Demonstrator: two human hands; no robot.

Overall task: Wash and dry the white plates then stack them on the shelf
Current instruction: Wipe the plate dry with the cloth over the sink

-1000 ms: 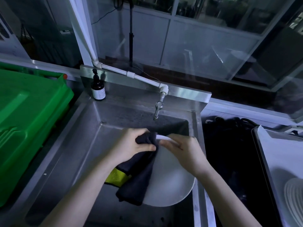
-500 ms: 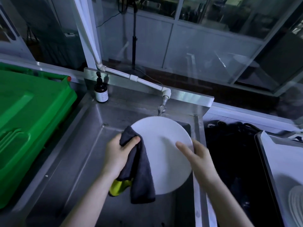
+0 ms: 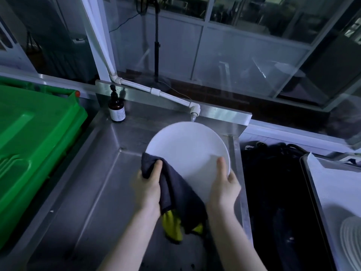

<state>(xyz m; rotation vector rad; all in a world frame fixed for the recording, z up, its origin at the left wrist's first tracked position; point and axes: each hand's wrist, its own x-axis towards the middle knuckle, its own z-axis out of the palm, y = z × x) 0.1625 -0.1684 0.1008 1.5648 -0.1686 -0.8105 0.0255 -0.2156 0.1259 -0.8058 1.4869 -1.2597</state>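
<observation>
One white plate (image 3: pixel 187 151) sits pinched between left hand (image 3: pixel 148 186), gripping cloth (image 3: pixel 175 190), and right hand (image 3: pixel 224 184).

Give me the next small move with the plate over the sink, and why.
Probably sweep the dark cloth across the face of the white plate with the left hand. The cloth covers only the lower left rim, the face toward the camera is bare, and the right hand grips the right rim, holding it above the sink.
</observation>
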